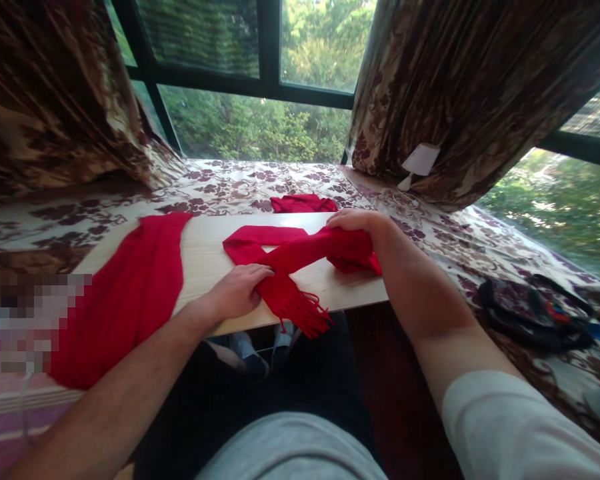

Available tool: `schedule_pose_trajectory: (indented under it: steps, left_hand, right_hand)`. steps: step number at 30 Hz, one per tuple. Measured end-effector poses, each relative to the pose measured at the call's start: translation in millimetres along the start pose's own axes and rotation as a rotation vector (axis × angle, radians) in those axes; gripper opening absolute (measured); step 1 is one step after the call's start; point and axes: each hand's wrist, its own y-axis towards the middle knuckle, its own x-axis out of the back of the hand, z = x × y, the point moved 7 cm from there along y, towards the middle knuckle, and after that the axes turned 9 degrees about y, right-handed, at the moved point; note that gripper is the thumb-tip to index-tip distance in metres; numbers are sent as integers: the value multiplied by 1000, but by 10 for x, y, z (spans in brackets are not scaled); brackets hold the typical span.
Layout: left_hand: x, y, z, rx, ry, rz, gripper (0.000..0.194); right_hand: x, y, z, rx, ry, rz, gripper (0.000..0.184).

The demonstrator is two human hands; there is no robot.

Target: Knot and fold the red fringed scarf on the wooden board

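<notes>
A red scarf [300,257] with a fringed end lies in a loop across a pale wooden board [205,267]. Its fringe [307,315] hangs over the board's near edge. My left hand [240,291] is closed on the scarf near the crossing, just above the fringed end. At the right, my right hand [353,220] grips a bunched part of the same scarf, fingers over its top; the thumb is hidden. Left of both hands, a wide red cloth [135,287] drapes over the board's left end.
Another folded red cloth [304,203] lies just beyond the board on a floral-patterned cover [230,183]. A small white lamp [420,160] stands at the back right by the curtain [430,80]. A black bag with straps [530,320] sits at the right. My knees are under the board.
</notes>
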Motion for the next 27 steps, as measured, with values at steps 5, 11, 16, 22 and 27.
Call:
schedule_pose_trajectory:
  steps: [5, 11, 16, 22, 27]
  left_hand:
    - [84, -45, -35, -12, 21, -92, 59]
    - [109, -94, -8, 12, 58, -49, 68]
    - [120, -95, 52, 61, 91, -19, 77]
    - [13, -75, 88, 86, 96, 118, 68]
    - [57, -59, 42, 60, 126, 54, 71]
  right_hand:
    - [-116, 85, 50, -47, -174, 39, 35]
    - [-366, -26, 265, 108, -157, 189, 33]
    - [-290, -277, 468, 348, 455, 217, 40]
    - [-408, -99, 155, 30, 52, 139, 39]
    - [-583, -32, 65, -39, -282, 105, 33]
